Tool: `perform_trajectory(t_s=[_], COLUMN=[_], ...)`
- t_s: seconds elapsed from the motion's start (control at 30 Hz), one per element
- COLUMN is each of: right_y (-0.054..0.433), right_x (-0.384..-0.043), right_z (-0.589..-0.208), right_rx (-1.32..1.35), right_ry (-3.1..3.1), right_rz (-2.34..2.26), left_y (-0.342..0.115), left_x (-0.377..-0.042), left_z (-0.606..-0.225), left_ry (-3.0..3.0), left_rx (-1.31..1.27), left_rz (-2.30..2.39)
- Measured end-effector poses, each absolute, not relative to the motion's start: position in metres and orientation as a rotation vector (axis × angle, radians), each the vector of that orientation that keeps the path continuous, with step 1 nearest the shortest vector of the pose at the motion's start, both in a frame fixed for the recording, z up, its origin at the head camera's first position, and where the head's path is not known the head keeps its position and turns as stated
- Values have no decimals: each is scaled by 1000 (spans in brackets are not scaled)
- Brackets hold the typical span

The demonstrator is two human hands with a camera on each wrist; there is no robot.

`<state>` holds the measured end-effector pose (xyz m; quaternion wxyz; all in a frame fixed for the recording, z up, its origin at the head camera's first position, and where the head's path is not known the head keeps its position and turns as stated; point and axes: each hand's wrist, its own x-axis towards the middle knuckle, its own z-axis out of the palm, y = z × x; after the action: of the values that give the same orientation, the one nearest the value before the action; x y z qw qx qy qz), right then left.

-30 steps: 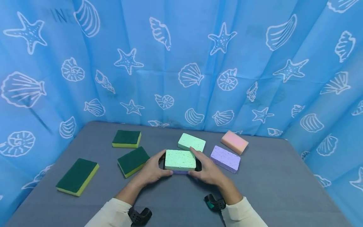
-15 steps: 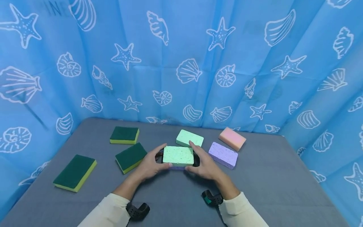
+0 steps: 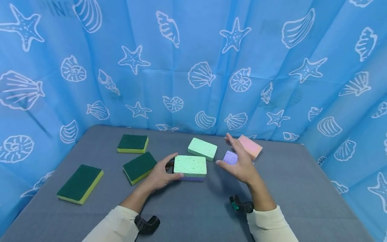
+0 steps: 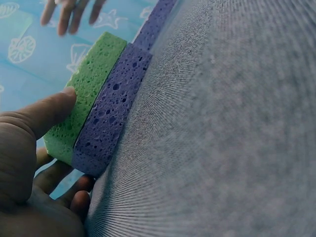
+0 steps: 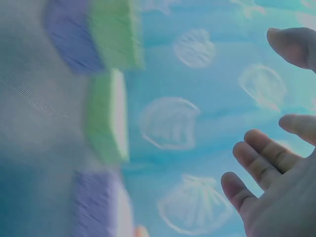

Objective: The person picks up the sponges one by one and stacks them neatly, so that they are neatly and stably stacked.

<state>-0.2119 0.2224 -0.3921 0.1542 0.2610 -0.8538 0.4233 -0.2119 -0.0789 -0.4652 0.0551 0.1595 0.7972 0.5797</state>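
A light green sponge [image 3: 190,165] lies flat on a purple sponge [image 3: 193,178] at the middle of the table. My left hand [image 3: 160,175] grips the left end of this stack, its thumb on the green sponge at the near side and its fingers round the far side. Raised to the right, my right hand [image 3: 243,167] has its fingers spread and holds nothing. It is above a second purple sponge [image 3: 230,157], hiding most of it in the head view. Behind the stack lies another light green sponge [image 3: 202,148]. A pink sponge [image 3: 251,147] rests at the back right.
Three dark green and yellow scouring sponges, a back one [image 3: 133,142], a middle one [image 3: 139,167] and a front one [image 3: 79,183], lie on the left of the grey table [image 3: 302,191]. A blue curtain [image 3: 187,43] with white shells hangs behind.
My right hand has let go of the stack's right end and moved right, over the second purple sponge. The left hand stays at the stack. The head view has shifted slightly.
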Motion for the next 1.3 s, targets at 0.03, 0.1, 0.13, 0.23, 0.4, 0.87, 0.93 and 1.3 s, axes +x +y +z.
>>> perform_trajectory(t_s=[0.03,0.1,0.13,0.23,0.4,0.87,0.93,1.3], right_y=[227,235,238,245,262,318,320,326], right_x=[-210,-207,-205,-199,-200,-217,-217,-217], right_z=[-387,-378,-374,-361,-363,-423,-427,-442], right_rx=[727,678,654,565,420,263,279,163], right_ry=[-2434,-2415,-2408,-2401,-2407,-2560,-2592,-2862], right_rz=[1226,1227,1229,1233,1262,1235,1249,1221], left_y=[-80,-81,-82,-84,-84,-77,-77,-79], left_x=[-212,-211,-211,-211,-210,-209,-212,-211], left_z=[-465,-465,-465,-464,-460,-454,-459,-465], left_ry=[2424,2429,2432,2442,2450,2415,2423,2419], left_rx=[478,463,457,447,448,484,478,482], left_rz=[1759,1760,1760,1758,1745,1762,1757,1772])
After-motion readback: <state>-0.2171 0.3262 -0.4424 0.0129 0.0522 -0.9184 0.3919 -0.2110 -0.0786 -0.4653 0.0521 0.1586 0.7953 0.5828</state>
